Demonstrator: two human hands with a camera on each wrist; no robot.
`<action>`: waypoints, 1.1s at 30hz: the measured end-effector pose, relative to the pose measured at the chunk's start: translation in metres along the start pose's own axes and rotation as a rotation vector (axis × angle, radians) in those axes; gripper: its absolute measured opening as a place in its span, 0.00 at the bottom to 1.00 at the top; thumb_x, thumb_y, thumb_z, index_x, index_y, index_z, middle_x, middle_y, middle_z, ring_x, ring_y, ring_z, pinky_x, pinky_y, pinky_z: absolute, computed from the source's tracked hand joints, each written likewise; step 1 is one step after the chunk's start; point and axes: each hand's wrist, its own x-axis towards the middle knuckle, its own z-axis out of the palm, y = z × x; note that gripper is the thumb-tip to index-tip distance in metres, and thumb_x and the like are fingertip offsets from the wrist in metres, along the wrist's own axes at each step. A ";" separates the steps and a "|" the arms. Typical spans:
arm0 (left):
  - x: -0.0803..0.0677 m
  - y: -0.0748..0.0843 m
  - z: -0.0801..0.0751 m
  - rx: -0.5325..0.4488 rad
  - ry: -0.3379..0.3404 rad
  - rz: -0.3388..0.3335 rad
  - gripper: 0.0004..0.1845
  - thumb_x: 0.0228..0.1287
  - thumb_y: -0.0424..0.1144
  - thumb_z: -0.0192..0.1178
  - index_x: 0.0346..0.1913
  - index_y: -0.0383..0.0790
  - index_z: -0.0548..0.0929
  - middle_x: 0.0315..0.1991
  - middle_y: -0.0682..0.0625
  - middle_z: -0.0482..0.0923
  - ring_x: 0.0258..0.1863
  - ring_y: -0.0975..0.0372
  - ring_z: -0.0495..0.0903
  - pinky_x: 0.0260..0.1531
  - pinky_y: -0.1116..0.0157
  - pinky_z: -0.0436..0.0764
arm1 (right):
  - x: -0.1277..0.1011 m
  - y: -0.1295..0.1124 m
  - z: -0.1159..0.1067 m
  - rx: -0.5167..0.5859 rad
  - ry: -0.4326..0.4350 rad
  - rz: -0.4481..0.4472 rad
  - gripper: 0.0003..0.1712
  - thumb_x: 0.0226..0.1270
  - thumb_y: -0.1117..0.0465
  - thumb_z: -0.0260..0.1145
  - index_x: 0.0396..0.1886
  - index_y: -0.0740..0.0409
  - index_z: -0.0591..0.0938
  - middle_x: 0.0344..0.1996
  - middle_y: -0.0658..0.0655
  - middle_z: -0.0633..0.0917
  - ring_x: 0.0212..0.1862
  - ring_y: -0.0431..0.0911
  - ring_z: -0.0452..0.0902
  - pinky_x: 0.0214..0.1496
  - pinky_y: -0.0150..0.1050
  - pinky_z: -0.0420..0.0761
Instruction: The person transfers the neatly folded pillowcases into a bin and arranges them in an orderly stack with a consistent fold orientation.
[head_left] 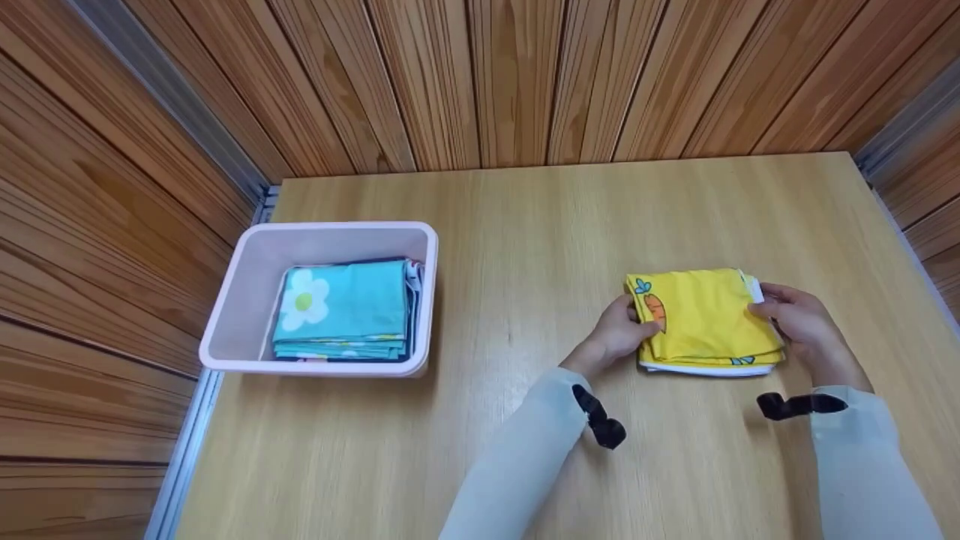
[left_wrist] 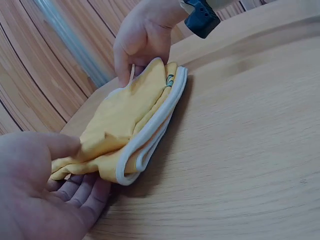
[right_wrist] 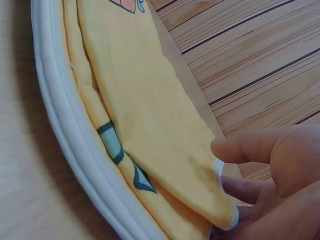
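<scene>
A folded yellow cloth (head_left: pixel 705 315) with a carrot print and white edging is held between both hands, over the right part of the table. My left hand (head_left: pixel 619 330) grips its left side, thumb on top and fingers underneath, as the left wrist view shows. At the opposite side my right hand (head_left: pixel 806 326) pinches the cloth near a white-edged corner. In the right wrist view the thumb (right_wrist: pixel 245 145) lies against the yellow cloth (right_wrist: pixel 145 100), with fingers behind it. Several folded layers show along the near edge.
A pale pink bin (head_left: pixel 225 315) stands at the left of the table (head_left: pixel 510 420). Inside lies a stack of folded cloths, topped by a turquoise one (head_left: pixel 360 300) with a white flower. Wood-patterned walls (head_left: pixel 517 82) close off the back and sides.
</scene>
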 end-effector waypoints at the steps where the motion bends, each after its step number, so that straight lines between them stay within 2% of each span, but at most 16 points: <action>1: 0.000 0.000 0.001 0.014 0.006 0.005 0.25 0.69 0.31 0.64 0.67 0.41 0.73 0.37 0.54 0.77 0.33 0.66 0.78 0.36 0.69 0.79 | 0.000 0.001 0.000 0.008 -0.003 0.002 0.45 0.79 0.55 0.58 0.82 0.64 0.45 0.79 0.69 0.52 0.64 0.48 0.66 0.63 0.34 0.75; 3: 0.001 0.000 0.002 0.036 0.019 0.017 0.25 0.69 0.28 0.63 0.67 0.41 0.74 0.36 0.53 0.75 0.33 0.66 0.77 0.35 0.69 0.79 | 0.000 0.002 -0.001 0.031 -0.010 0.006 0.45 0.78 0.56 0.59 0.82 0.64 0.45 0.79 0.69 0.52 0.56 0.40 0.68 0.51 0.26 0.77; 4: 0.001 -0.001 0.002 0.036 0.021 0.026 0.25 0.69 0.26 0.62 0.67 0.41 0.74 0.37 0.54 0.75 0.33 0.66 0.77 0.35 0.69 0.79 | 0.000 0.003 -0.002 0.045 -0.014 0.013 0.46 0.78 0.56 0.60 0.82 0.63 0.45 0.79 0.69 0.52 0.54 0.38 0.69 0.48 0.24 0.77; 7: 0.003 -0.003 0.002 0.035 0.024 0.046 0.25 0.69 0.24 0.60 0.67 0.40 0.75 0.38 0.55 0.75 0.35 0.68 0.76 0.38 0.70 0.79 | -0.001 0.004 -0.002 0.090 -0.017 0.024 0.46 0.77 0.57 0.61 0.82 0.62 0.46 0.78 0.66 0.56 0.48 0.32 0.70 0.46 0.24 0.78; 10: 0.004 -0.005 0.002 0.033 0.034 0.064 0.23 0.69 0.22 0.57 0.65 0.39 0.77 0.38 0.56 0.75 0.36 0.68 0.76 0.40 0.70 0.79 | -0.001 0.005 -0.003 0.117 -0.011 0.026 0.46 0.76 0.57 0.63 0.82 0.62 0.48 0.66 0.58 0.71 0.45 0.31 0.72 0.46 0.26 0.79; 12: 0.004 -0.006 0.002 0.021 0.052 0.072 0.22 0.69 0.20 0.56 0.62 0.39 0.79 0.38 0.56 0.75 0.36 0.68 0.75 0.39 0.70 0.79 | -0.002 0.005 -0.004 0.133 -0.010 0.023 0.47 0.75 0.57 0.64 0.82 0.63 0.49 0.56 0.48 0.75 0.44 0.31 0.74 0.46 0.26 0.80; 15: 0.005 -0.006 0.002 0.009 0.108 0.090 0.21 0.67 0.18 0.55 0.57 0.40 0.81 0.38 0.57 0.75 0.36 0.68 0.75 0.38 0.71 0.78 | -0.003 0.007 -0.006 0.228 -0.025 0.014 0.37 0.72 0.59 0.68 0.76 0.61 0.65 0.43 0.37 0.78 0.43 0.33 0.75 0.45 0.26 0.80; 18: 0.005 -0.005 0.002 0.019 0.167 0.119 0.21 0.65 0.17 0.55 0.54 0.42 0.82 0.39 0.58 0.76 0.39 0.69 0.74 0.41 0.71 0.78 | -0.004 0.009 -0.007 0.330 -0.055 -0.006 0.23 0.68 0.60 0.72 0.59 0.49 0.74 0.38 0.35 0.81 0.43 0.33 0.77 0.44 0.26 0.80; 20: 0.006 -0.006 0.002 0.036 0.196 0.150 0.21 0.64 0.17 0.55 0.51 0.42 0.83 0.40 0.58 0.77 0.41 0.69 0.75 0.44 0.71 0.78 | -0.004 0.011 -0.009 0.372 -0.071 -0.021 0.19 0.68 0.61 0.72 0.52 0.46 0.74 0.38 0.35 0.82 0.43 0.34 0.76 0.45 0.26 0.80; 24: 0.007 -0.008 0.003 0.055 0.219 0.186 0.19 0.63 0.16 0.56 0.47 0.42 0.84 0.43 0.57 0.80 0.44 0.68 0.76 0.50 0.70 0.78 | -0.005 0.015 -0.009 0.395 -0.088 -0.068 0.18 0.70 0.62 0.70 0.52 0.44 0.73 0.40 0.36 0.82 0.44 0.34 0.76 0.45 0.25 0.79; 29: 0.008 -0.010 0.004 0.079 0.186 0.227 0.17 0.67 0.19 0.56 0.49 0.43 0.82 0.47 0.56 0.81 0.48 0.68 0.77 0.53 0.70 0.77 | -0.003 0.018 -0.005 0.412 -0.069 -0.159 0.14 0.74 0.63 0.65 0.53 0.45 0.72 0.38 0.34 0.86 0.43 0.30 0.79 0.44 0.25 0.79; 33: 0.009 -0.011 0.004 0.070 0.139 0.273 0.15 0.73 0.24 0.53 0.53 0.45 0.80 0.55 0.55 0.81 0.56 0.69 0.76 0.59 0.71 0.74 | -0.002 0.019 0.000 0.397 -0.027 -0.215 0.12 0.76 0.62 0.62 0.53 0.45 0.73 0.41 0.33 0.84 0.46 0.30 0.78 0.44 0.23 0.79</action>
